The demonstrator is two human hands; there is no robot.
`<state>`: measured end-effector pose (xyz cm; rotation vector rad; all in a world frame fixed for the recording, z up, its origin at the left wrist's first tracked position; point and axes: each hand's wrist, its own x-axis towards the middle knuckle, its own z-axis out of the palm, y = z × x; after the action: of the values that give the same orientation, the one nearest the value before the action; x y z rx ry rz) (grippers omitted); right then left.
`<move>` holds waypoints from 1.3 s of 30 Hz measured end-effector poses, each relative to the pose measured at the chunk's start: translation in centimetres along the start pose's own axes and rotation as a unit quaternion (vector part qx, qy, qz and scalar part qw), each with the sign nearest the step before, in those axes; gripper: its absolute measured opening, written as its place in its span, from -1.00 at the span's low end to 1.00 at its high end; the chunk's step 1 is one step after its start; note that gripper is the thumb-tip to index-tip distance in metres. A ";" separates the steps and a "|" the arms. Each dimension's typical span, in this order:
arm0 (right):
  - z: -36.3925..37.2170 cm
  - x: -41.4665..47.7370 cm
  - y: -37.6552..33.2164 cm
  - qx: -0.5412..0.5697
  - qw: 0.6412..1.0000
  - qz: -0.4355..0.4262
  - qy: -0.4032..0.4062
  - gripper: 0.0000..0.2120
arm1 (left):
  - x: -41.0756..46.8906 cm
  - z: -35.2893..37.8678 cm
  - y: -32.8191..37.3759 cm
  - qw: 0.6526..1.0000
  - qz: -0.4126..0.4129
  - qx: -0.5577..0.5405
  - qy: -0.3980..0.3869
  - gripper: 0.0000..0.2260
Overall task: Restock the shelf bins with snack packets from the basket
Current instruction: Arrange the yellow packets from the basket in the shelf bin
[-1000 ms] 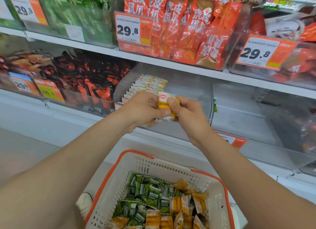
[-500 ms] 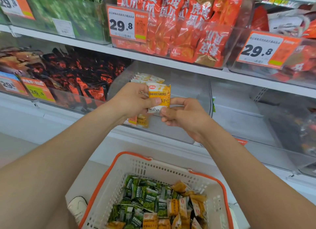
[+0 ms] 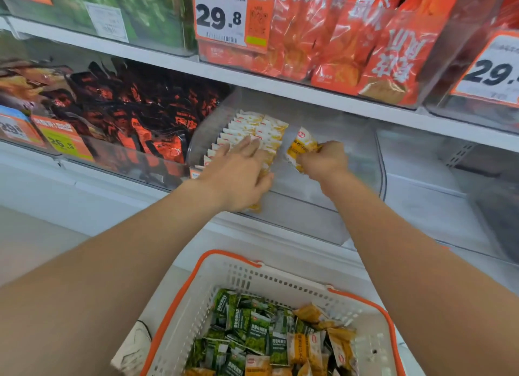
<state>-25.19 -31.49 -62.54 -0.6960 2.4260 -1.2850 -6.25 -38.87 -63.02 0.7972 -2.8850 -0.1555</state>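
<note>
A clear shelf bin (image 3: 323, 150) on the middle shelf holds rows of yellow-and-white snack packets (image 3: 252, 128) along its left side. My left hand (image 3: 241, 170) lies flat on those rows with straight fingers. My right hand (image 3: 323, 162) is inside the bin to the right of the rows and grips a yellow packet (image 3: 300, 145), held upright. Below, the white basket with orange rim (image 3: 252, 271) holds several green and yellow packets (image 3: 269, 339).
To the left, a bin holds black-and-orange packets (image 3: 140, 114). The upper shelf carries red packets (image 3: 351, 38), green packets (image 3: 126, 7) and a 29.8 price tag (image 3: 222, 16). Another clear bin (image 3: 449, 184) stands to the right. A shoe (image 3: 132, 344) shows beside the basket.
Both hands have moved forward from in front of the bin into it. The left hand let go of the packet and now rests on the rows; the right hand carries the packet alone.
</note>
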 end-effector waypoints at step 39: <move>-3.5 -11.7 2.2 -0.262 0.863 -0.432 -0.009 -0.84 | -4.2 -3.1 2.7 0.995 0.004 -0.096 0.035 -0.85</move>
<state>-17.68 -21.59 -61.93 -2.1070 2.5181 -0.7810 -3.54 -34.61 -60.03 0.7414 -2.7547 -0.3883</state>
